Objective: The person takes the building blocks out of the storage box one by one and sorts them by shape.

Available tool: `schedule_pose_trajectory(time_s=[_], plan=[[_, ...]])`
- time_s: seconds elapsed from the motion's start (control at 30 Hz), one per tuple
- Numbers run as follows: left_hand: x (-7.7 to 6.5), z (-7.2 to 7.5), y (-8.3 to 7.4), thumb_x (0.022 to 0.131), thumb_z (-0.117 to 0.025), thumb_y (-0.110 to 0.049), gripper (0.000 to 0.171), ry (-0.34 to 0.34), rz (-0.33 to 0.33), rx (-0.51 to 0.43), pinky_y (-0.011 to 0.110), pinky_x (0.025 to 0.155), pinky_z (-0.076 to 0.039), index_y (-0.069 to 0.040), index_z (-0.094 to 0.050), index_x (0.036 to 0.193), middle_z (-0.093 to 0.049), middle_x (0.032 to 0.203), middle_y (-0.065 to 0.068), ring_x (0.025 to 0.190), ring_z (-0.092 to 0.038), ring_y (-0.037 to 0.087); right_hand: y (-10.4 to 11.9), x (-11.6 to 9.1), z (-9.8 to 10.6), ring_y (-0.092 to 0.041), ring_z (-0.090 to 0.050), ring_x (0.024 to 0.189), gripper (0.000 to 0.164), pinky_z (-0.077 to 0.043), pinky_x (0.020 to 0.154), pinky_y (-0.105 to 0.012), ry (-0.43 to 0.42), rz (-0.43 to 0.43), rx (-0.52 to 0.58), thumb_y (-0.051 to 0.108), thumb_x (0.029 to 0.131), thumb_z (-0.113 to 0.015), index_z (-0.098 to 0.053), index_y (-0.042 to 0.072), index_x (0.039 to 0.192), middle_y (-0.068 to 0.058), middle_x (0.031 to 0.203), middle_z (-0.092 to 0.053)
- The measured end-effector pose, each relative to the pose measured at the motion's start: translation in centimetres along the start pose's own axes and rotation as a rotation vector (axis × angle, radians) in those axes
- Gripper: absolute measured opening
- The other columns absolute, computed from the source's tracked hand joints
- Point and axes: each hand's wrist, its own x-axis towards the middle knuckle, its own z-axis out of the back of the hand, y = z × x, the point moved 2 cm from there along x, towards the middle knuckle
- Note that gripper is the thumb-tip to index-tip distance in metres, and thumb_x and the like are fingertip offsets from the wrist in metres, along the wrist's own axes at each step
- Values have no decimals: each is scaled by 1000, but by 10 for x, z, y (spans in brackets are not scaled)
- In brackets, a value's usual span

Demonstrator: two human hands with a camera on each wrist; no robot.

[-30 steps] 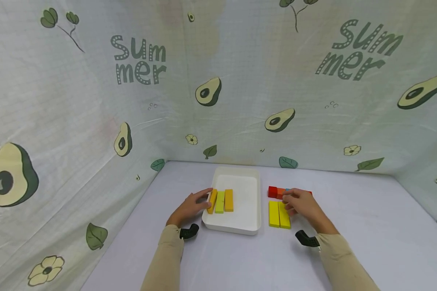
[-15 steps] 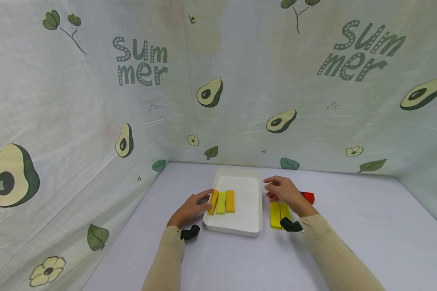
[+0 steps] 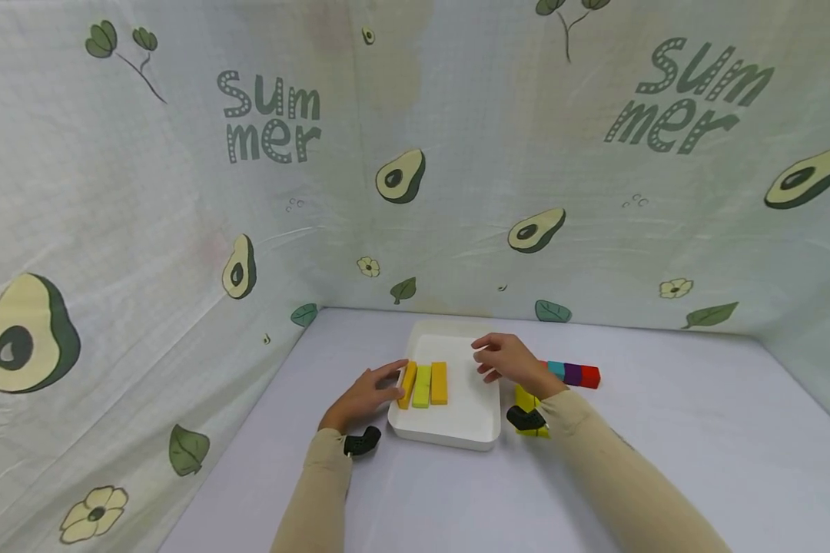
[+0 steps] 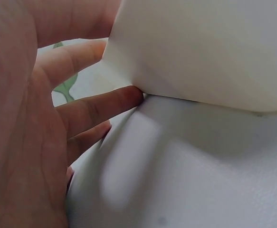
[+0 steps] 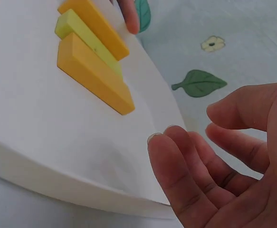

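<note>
My left hand (image 3: pixel 364 395) lies at the left side of a white tray (image 3: pixel 443 440). Its fingers are extended, two reaching over the rim and another touching the outer wall low down in the left wrist view. Inside the tray, near that hand, are an orange block (image 3: pixel 406 385), a lime-yellow block (image 3: pixel 422 386) and a second orange block (image 3: pixel 439 384), lying side by side. My right hand (image 3: pixel 510 361) hovers over the tray's right side. In the right wrist view its fingers are loosely bent and apart from the thumb, with nothing between them.
Right of the tray, yellow blocks (image 3: pixel 526 399) are partly hidden by my right wrist. Behind them runs a row of small blocks, with blue (image 3: pixel 556 369), purple (image 3: pixel 572 375) and red (image 3: pixel 590 376) ends showing. A printed cloth (image 3: pixel 456 253) stands behind the table.
My right hand has moved left from the small coloured blocks to over the tray, uncovering the right end of their row. My left hand and the blocks in the tray stay put.
</note>
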Motion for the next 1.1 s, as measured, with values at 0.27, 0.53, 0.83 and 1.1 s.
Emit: schedule_pose_trajectory(time_s=[0.27,0.53,0.83,1.1], plan=[[0,0,-3,91,-69,-45,60,9,-6,10,69,112,-22,-43,-47,147,-49,150,3,143,-32,36,7,14,-20,-30,-67,90,40,-61,75,-36,102,-18,-30,14,96,-66,-58,-2,132,-17,109,-67],[4,3,-1,91,-70,-45,61,22,4,-16,69,111,-25,-42,-48,147,-48,150,3,142,-34,35,10,22,-42,-26,-64,80,46,-60,72,-33,140,-57,-93,13,91,-71,-58,0,133,-12,95,-69],[0,5,-2,92,-67,-42,60,30,-23,-11,69,111,-25,-40,-47,149,-48,150,5,142,-35,36,8,25,-57,-20,-58,71,62,-56,64,-28,104,-69,-222,21,89,-77,-53,4,143,-7,93,-67],[-1,5,-3,93,-67,-38,59,40,-5,-33,69,111,-25,-41,-47,148,-46,152,5,142,-34,36,5,25,-66,-25,-56,97,75,-53,91,-42,87,-78,-338,34,82,-83,-51,8,145,-9,116,-61]])
